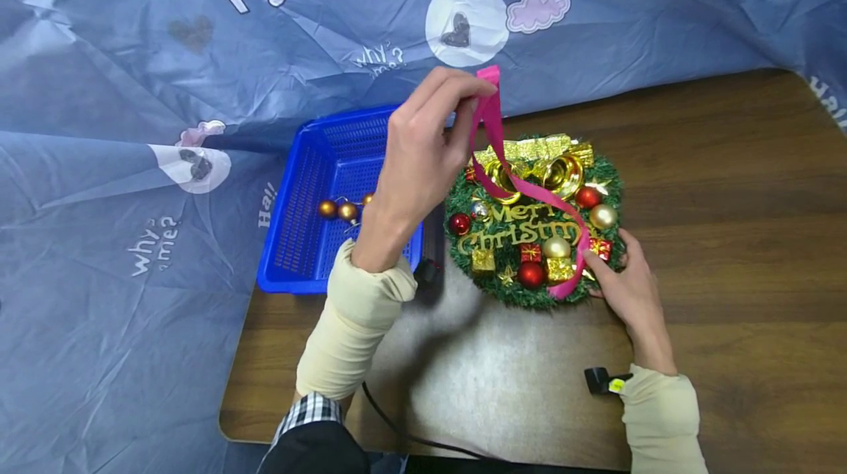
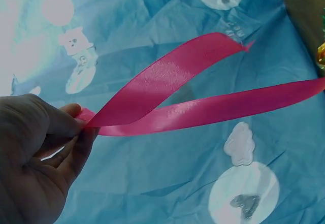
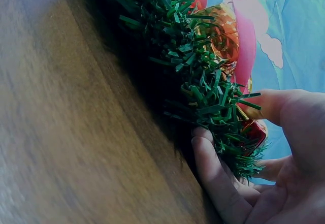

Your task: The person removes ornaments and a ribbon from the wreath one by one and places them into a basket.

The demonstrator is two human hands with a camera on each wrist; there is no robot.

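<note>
My left hand (image 1: 426, 139) pinches a pink ribbon (image 1: 545, 195) between thumb and fingertips, raised above the wreath's far left side. In the left wrist view the ribbon (image 2: 167, 76) leaves the fingertips as two strands, one with a free end. Its lower stretch drapes down across a green Christmas wreath (image 1: 523, 297) with golden bells (image 1: 561, 174), baubles, small gift boxes and gold lettering. My right hand (image 1: 629, 286) grips the wreath's right edge, thumb on top by the ribbon. In the right wrist view, fingers (image 3: 213, 173) curl under the green tinsel rim (image 3: 213, 97).
A blue plastic basket (image 1: 278, 268) stands left of the wreath, holding several small gold baubles (image 1: 348, 211). A black cable (image 1: 397, 426) runs along the table's front. Blue printed cloth (image 1: 331, 40) hangs behind the wooden table (image 1: 741, 239).
</note>
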